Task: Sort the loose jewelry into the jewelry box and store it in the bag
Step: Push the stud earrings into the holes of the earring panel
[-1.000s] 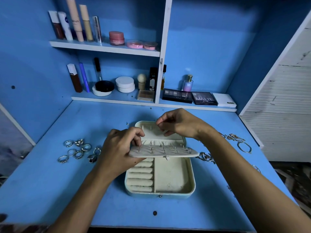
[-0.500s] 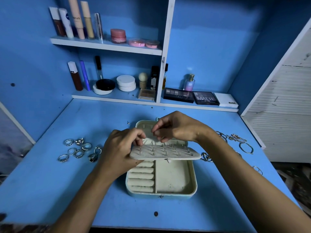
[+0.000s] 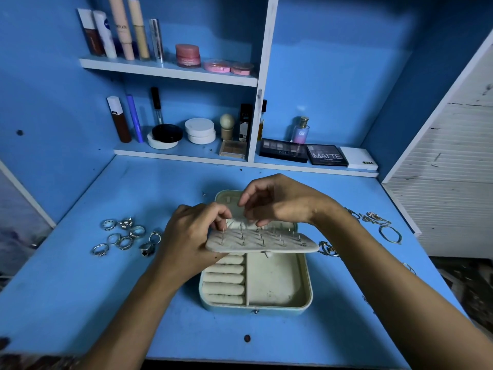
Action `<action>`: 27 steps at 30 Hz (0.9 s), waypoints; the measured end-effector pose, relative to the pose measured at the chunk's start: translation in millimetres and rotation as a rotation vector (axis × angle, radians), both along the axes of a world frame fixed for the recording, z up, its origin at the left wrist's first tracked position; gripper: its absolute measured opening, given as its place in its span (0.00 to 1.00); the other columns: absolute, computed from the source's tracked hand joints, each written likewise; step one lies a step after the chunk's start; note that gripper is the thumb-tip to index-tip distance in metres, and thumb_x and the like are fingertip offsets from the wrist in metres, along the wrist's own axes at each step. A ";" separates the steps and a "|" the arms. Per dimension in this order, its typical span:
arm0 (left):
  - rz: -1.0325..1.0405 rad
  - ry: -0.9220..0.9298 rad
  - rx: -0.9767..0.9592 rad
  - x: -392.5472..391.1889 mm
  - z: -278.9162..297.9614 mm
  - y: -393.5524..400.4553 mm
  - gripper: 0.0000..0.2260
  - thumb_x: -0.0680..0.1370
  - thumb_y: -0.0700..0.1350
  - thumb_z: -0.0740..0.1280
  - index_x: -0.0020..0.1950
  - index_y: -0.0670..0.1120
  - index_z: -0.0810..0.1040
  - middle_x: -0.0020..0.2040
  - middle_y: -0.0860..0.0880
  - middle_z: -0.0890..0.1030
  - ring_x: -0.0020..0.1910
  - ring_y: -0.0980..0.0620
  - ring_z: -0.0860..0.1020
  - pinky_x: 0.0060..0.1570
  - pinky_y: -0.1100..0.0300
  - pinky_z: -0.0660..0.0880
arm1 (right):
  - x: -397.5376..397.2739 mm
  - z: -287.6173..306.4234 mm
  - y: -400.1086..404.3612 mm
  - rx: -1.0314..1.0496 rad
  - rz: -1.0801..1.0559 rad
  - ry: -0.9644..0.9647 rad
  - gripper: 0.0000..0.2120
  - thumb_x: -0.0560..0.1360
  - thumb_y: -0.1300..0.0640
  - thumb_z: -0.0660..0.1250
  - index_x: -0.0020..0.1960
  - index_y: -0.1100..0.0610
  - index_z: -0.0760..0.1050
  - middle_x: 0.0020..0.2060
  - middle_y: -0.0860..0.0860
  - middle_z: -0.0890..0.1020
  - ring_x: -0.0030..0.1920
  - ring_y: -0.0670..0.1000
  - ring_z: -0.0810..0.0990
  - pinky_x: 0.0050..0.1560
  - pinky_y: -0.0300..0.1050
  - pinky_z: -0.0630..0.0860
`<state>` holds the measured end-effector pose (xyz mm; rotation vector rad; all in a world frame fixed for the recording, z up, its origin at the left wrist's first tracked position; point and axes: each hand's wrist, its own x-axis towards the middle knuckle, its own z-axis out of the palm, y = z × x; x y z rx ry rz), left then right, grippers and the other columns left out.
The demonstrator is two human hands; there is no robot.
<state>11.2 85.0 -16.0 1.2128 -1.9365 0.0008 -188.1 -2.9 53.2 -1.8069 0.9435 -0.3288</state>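
Note:
A pale blue jewelry box (image 3: pixel 306 297) lies open on the blue desk, with cream ring rolls on its left and a bare tray on its right. Its cream earring panel (image 3: pixel 280 243) is held level above the box, earring posts sticking up from it. My left hand (image 3: pixel 190 241) grips the panel's left end. My right hand (image 3: pixel 280 201) hovers over the panel's back edge with fingertips curled down near the posts; whether they pinch anything is hidden. Several silver rings (image 3: pixel 125 237) lie loose to the left. Bracelets and chains (image 3: pixel 381 225) lie to the right.
Two shelves at the back carry cosmetics: tubes (image 3: pixel 120 30), pink jars (image 3: pixel 188 55), palettes (image 3: pixel 326 155) and a perfume bottle (image 3: pixel 301 130). A white slatted panel (image 3: pixel 453 169) stands at the right. More jewelry (image 3: pixel 326 248) lies beside the box's right wall.
My right hand has dropped slightly toward the panel's back edge, its fingertips now close to the posts. My left hand keeps its grip on the panel's left end.

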 end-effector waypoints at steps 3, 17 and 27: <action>0.002 0.003 -0.001 -0.2 0.4 0.3 0.16 0.64 0.49 0.68 0.51 0.53 0.71 0.39 0.57 0.79 0.39 0.60 0.76 0.46 0.55 0.70 | -0.1 2.2 1.8 -0.010 0.023 0.021 0.09 0.75 0.69 0.70 0.51 0.59 0.81 0.41 0.54 0.85 0.43 0.51 0.84 0.48 0.44 0.83; -0.002 0.013 -0.010 -1.6 1.2 0.0 0.16 0.64 0.49 0.69 0.50 0.53 0.71 0.38 0.58 0.78 0.39 0.62 0.75 0.45 0.57 0.69 | 1.2 0.3 1.8 -0.005 0.038 0.050 0.09 0.76 0.69 0.68 0.50 0.56 0.81 0.40 0.51 0.84 0.43 0.49 0.85 0.44 0.41 0.81; -0.001 0.016 -0.006 -1.3 0.6 0.2 0.16 0.64 0.49 0.69 0.50 0.53 0.71 0.38 0.57 0.78 0.40 0.62 0.75 0.45 0.59 0.69 | 3.0 -0.3 2.2 -0.017 0.079 0.063 0.11 0.75 0.69 0.69 0.50 0.54 0.81 0.40 0.51 0.83 0.43 0.48 0.82 0.45 0.42 0.81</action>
